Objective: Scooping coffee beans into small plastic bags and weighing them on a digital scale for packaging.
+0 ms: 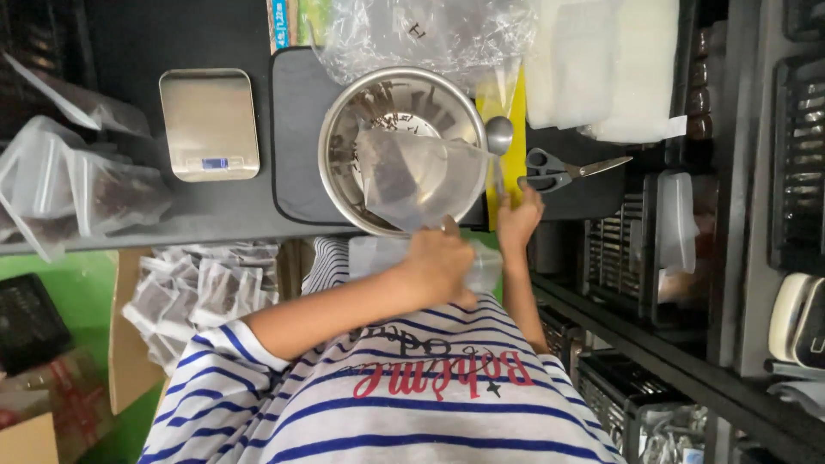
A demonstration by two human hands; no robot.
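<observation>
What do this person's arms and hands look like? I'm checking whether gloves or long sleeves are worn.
Both hands, left hand and right hand, are bare, without gloves. The forearms are uncovered; a short white sleeve with blue stripes ends above the elbow.

**Bagging over the steel bowl**

Left hand (440,260) holds a clear plastic bag (412,176) with dark stuff inside over the metal bowl (344,129). Right hand (518,219) grips a ladle (499,137) by its handle. Scissors (563,168) and a kitchen scale (209,123) sit on the dark tabletop (129,43).

On the bench (129,215), the scale (209,123) lies left of the bowl (344,112); scissors (563,170) lie right; the bag (412,176) sits in the bowl.
</observation>
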